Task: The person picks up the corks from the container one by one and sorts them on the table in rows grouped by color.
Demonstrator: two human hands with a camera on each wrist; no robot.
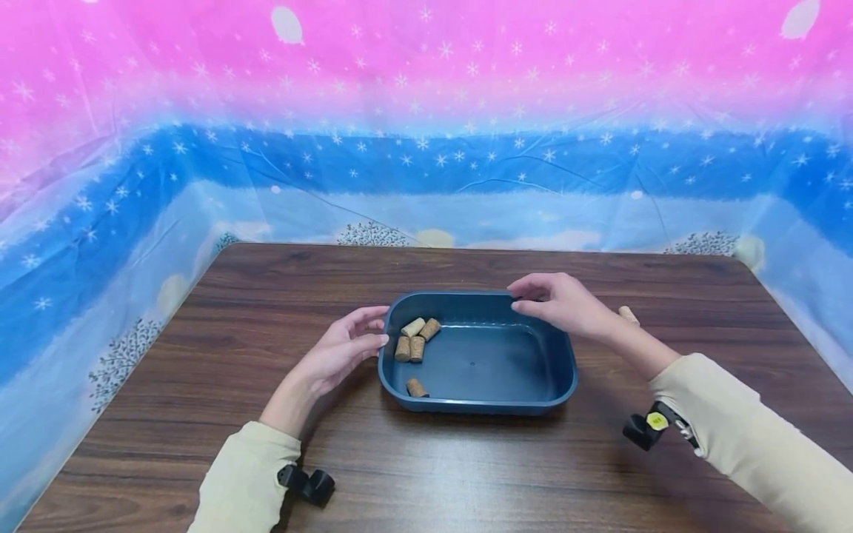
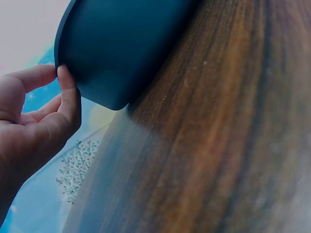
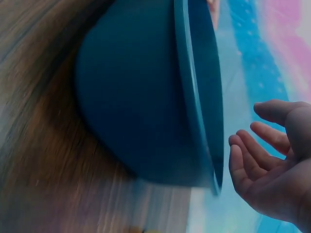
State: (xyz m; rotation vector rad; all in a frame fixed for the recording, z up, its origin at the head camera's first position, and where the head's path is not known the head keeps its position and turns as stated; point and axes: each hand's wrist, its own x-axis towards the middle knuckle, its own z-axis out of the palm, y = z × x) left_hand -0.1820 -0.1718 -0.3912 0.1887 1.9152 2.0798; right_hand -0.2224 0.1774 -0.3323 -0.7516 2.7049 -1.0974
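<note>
A dark blue plastic tub (image 1: 476,406) sits on the table. Several corks (image 1: 416,349) lie bunched at its left end, and a single cork (image 1: 416,388) rests near its front left corner. My left hand (image 1: 333,352) is at the tub's left side; in the left wrist view its thumb and a fingertip (image 2: 63,72) pinch the rim. Over the far right part of the tub, my right hand (image 1: 563,303) has its fingers loosely bent and parted. The right wrist view shows nothing between its fingers (image 3: 252,153).
One more cork (image 1: 628,316) lies on the wooden table (image 1: 280,277), just beyond the right wrist. A pink and blue snowflake cloth (image 1: 426,141) hangs around the table's back and sides. Each sleeve carries a black wrist mount (image 1: 643,429).
</note>
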